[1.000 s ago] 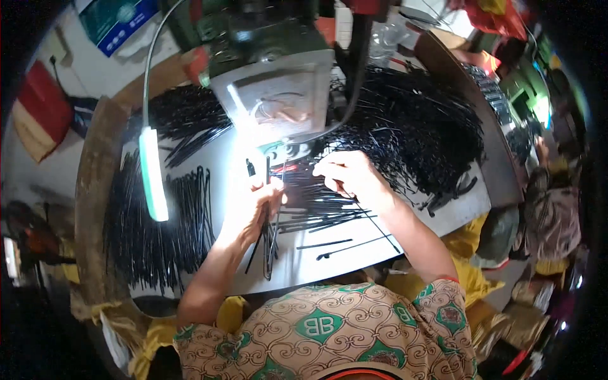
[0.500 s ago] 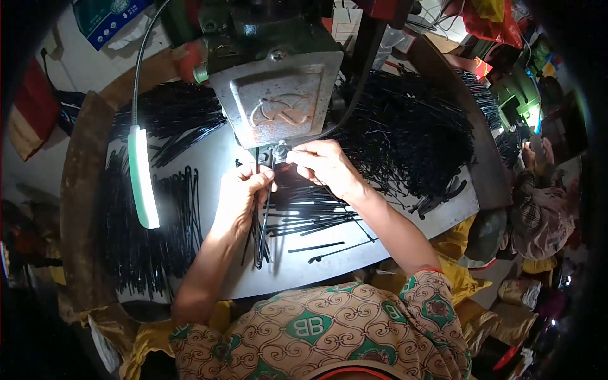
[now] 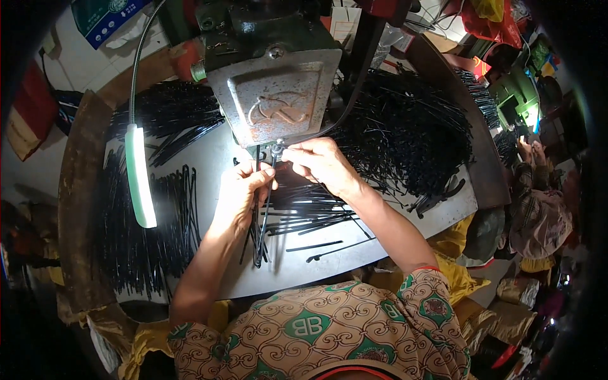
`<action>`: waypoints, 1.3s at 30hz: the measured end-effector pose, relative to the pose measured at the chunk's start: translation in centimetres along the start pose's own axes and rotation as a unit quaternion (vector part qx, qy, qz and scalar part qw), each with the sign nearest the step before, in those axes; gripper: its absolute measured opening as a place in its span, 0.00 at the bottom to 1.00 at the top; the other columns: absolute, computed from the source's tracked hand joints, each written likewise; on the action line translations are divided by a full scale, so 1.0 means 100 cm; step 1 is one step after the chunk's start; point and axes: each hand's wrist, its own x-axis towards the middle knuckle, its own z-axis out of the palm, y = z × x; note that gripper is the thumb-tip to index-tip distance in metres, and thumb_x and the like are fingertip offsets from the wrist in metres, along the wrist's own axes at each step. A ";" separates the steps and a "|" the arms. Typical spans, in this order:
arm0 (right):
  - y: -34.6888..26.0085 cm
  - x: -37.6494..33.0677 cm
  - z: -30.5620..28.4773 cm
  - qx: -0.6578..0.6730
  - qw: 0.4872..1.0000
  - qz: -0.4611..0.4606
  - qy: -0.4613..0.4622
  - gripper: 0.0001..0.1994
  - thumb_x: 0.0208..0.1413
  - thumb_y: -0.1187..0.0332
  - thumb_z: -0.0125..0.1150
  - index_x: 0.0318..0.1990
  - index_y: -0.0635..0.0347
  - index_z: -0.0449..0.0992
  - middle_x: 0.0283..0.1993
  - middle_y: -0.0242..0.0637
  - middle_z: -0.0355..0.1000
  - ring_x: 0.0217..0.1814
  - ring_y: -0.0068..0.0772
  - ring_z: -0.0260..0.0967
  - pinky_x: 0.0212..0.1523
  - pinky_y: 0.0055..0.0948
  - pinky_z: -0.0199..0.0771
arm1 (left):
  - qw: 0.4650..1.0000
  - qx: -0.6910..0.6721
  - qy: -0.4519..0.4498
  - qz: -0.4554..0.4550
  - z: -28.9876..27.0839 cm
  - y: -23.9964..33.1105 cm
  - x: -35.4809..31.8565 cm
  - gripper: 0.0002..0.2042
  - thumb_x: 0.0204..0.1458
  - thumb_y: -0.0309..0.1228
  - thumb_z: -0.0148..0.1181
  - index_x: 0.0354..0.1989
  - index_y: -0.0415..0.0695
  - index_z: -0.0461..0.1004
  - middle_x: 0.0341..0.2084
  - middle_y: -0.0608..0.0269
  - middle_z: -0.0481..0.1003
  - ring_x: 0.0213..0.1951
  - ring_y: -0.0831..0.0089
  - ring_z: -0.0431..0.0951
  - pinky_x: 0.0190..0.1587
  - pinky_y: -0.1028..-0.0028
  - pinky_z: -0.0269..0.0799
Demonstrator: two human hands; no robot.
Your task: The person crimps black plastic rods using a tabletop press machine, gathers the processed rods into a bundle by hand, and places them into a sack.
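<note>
Head cam: left hand [image 3: 244, 190] still grips rods [image 3: 258, 234]; right hand [image 3: 323, 166] pinching, prob. one.

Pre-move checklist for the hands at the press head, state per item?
1. Left hand grips bundle of black rods: ok.
2. Right hand fingertips pinch at the machine head tip: ok.
3. Rod seated in the tip: cannot tell, too small.
4. Lamp lit: ok.
5. Loose rods lie under the right wrist: not ok.
</note>
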 end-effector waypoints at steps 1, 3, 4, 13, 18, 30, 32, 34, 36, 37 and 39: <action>0.001 0.001 0.000 0.000 1.000 0.001 -0.001 0.08 0.48 0.70 0.50 0.27 0.67 0.71 0.13 0.26 0.57 0.12 0.12 0.49 0.10 0.13 0.44 | 1.000 0.000 0.001 -0.002 0.000 0.000 0.001 0.04 0.43 0.27 0.54 0.22 0.41 0.69 0.13 0.66 0.68 0.08 0.86 0.57 0.09 0.87 0.47; 0.001 0.000 0.001 -0.004 1.000 -0.011 -0.003 0.08 0.48 0.70 0.50 0.27 0.67 0.71 0.13 0.26 0.57 0.12 0.12 0.49 0.10 0.13 0.44 | 1.000 -0.004 0.000 0.004 0.000 0.000 -0.002 0.04 0.43 0.27 0.54 0.22 0.41 0.69 0.13 0.66 0.68 0.08 0.86 0.57 0.09 0.87 0.47; 0.001 -0.001 0.002 -0.007 1.000 -0.021 -0.004 0.07 0.48 0.71 0.50 0.27 0.67 0.71 0.13 0.26 0.57 0.12 0.12 0.49 0.10 0.13 0.44 | 1.000 -0.008 -0.002 0.008 0.001 0.000 -0.003 0.04 0.43 0.27 0.54 0.22 0.41 0.69 0.13 0.66 0.68 0.08 0.86 0.57 0.09 0.87 0.47; -0.002 0.000 0.002 0.004 1.000 0.015 -0.010 0.08 0.48 0.69 0.51 0.26 0.65 0.71 0.14 0.25 0.59 0.12 0.12 0.50 0.10 0.12 0.44 | 1.000 0.003 0.007 -0.010 -0.001 -0.001 0.002 0.03 0.43 0.27 0.53 0.22 0.41 0.69 0.13 0.66 0.68 0.08 0.86 0.57 0.09 0.87 0.47; -0.001 -0.004 0.005 0.041 0.998 0.046 -0.004 0.07 0.48 0.69 0.50 0.25 0.64 0.70 0.15 0.26 0.60 0.11 0.12 0.51 0.10 0.12 0.46 | 1.000 0.014 -0.009 -0.008 -0.006 -0.002 0.000 0.04 0.43 0.27 0.53 0.22 0.41 0.68 0.13 0.66 0.68 0.08 0.85 0.57 0.10 0.86 0.49; 0.000 -0.006 0.012 0.054 0.999 -0.001 0.002 0.08 0.48 0.70 0.49 0.22 0.66 0.68 0.16 0.29 0.61 0.11 0.13 0.51 0.09 0.13 0.48 | 0.999 -0.037 -0.021 -0.013 -0.001 -0.002 0.000 0.04 0.44 0.28 0.53 0.23 0.42 0.68 0.14 0.66 0.68 0.10 0.84 0.59 0.12 0.85 0.52; 0.004 -0.003 0.014 0.060 0.998 -0.016 0.014 0.09 0.47 0.70 0.49 0.20 0.65 0.67 0.15 0.30 0.60 0.10 0.13 0.51 0.09 0.14 0.47 | 0.999 -0.040 -0.021 -0.004 -0.001 -0.004 0.003 0.04 0.44 0.28 0.53 0.23 0.41 0.68 0.14 0.67 0.68 0.10 0.85 0.59 0.11 0.86 0.51; 0.009 0.000 0.014 0.082 0.997 -0.012 0.011 0.09 0.47 0.70 0.49 0.19 0.65 0.67 0.14 0.29 0.60 0.10 0.14 0.51 0.08 0.15 0.47 | 0.999 -0.043 -0.023 0.003 0.001 -0.005 0.004 0.04 0.44 0.28 0.53 0.23 0.41 0.68 0.14 0.67 0.68 0.10 0.85 0.59 0.11 0.86 0.51; 0.009 0.002 0.014 0.080 0.997 -0.005 0.014 0.09 0.47 0.70 0.50 0.19 0.65 0.67 0.14 0.29 0.59 0.10 0.14 0.51 0.08 0.15 0.47 | 0.999 -0.050 -0.013 0.014 0.002 -0.005 0.004 0.02 0.43 0.25 0.52 0.22 0.41 0.69 0.13 0.67 0.68 0.10 0.84 0.58 0.12 0.86 0.51; 0.010 0.003 0.014 0.079 0.997 0.001 0.017 0.09 0.47 0.70 0.50 0.18 0.65 0.67 0.13 0.28 0.59 0.10 0.14 0.51 0.08 0.15 0.47 | 0.999 -0.050 -0.014 0.014 0.002 -0.005 0.005 0.02 0.43 0.25 0.52 0.22 0.41 0.69 0.13 0.67 0.68 0.10 0.84 0.58 0.12 0.86 0.51; 0.009 0.003 0.016 0.078 0.997 -0.003 0.023 0.09 0.47 0.70 0.50 0.18 0.64 0.66 0.13 0.29 0.59 0.10 0.14 0.51 0.08 0.15 0.47 | 0.999 -0.040 0.002 0.022 0.003 -0.006 0.006 0.03 0.43 0.25 0.52 0.22 0.41 0.68 0.13 0.66 0.68 0.10 0.84 0.58 0.12 0.86 0.51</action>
